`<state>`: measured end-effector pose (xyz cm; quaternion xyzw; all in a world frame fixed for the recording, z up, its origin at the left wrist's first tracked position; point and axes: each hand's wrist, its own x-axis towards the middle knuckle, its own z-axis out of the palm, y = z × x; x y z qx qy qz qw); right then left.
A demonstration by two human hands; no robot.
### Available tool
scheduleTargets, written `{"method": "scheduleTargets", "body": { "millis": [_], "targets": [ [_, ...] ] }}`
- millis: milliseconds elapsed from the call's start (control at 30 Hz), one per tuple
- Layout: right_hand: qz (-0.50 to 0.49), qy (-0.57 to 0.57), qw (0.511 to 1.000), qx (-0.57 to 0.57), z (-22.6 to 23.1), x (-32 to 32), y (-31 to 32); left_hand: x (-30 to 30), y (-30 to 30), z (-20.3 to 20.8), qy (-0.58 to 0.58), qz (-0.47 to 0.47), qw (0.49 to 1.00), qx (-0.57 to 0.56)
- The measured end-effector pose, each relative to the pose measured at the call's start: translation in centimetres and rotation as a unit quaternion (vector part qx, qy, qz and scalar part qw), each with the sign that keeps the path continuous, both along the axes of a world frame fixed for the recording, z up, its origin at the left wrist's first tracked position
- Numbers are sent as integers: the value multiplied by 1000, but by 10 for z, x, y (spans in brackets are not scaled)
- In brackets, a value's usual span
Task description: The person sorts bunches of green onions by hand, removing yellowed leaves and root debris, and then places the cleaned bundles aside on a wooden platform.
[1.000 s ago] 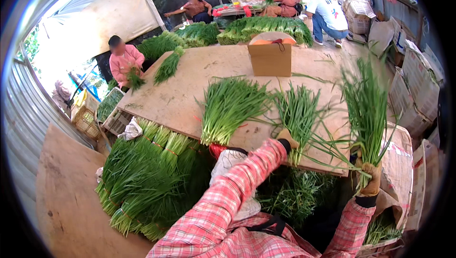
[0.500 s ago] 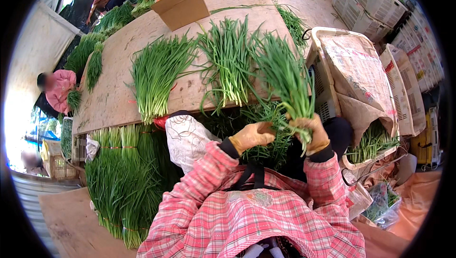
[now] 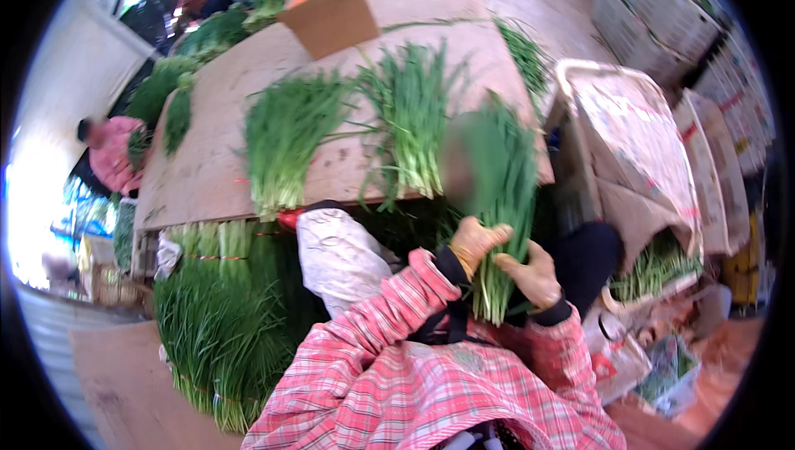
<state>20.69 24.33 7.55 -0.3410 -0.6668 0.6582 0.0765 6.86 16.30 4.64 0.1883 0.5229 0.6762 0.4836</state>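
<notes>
Both of my hands wear tan gloves and hold one bunch of green chives [image 3: 508, 170] between them over my lap. My left hand [image 3: 475, 245] wraps the bunch from its left side. From the right, my right hand [image 3: 535, 274] grips it a little lower, thumb across the stems. The leaves point away from me and the pale stem ends hang below the hands. Beyond, on the wooden table [image 3: 331, 170], lie a bunch of chives [image 3: 293, 144] at left and a looser pile of chives [image 3: 414, 119] nearer the held bunch.
A cardboard box [image 3: 333, 21] stands on the table's far side. Tied chives [image 3: 224, 326] are stacked to my left. At right is a crate [image 3: 571, 160] covered with sacking, with more white crates [image 3: 654, 11] behind. A person in pink [image 3: 116, 154] sits at the far left.
The held bunch has come lower and closer to me. My left hand, formerly apart from it, has moved right onto the stems. The whole view has shifted slightly and is blurred.
</notes>
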Motion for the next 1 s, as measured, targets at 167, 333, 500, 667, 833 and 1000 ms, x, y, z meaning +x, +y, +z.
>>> {"method": "scheduleTargets", "body": {
  "millis": [167,333,500,667,833,1000],
  "targets": [
    [-145,248,943,-169,-35,-8,11,8,6,7,183,-14,983,3],
    [-165,265,946,-84,42,-49,25,2,9,71,339,-53,938,-47],
    [-172,353,914,103,101,-81,62,-37,43,139,429,-17,902,-34],
    [-137,397,900,115,129,-121,74,-76,64,173,250,-48,924,287],
    [34,423,906,-11,21,-149,110,-101,82,124,277,-10,943,183],
    [81,438,886,-130,25,-160,101,-84,81,141,297,57,919,251]
  ]
}}
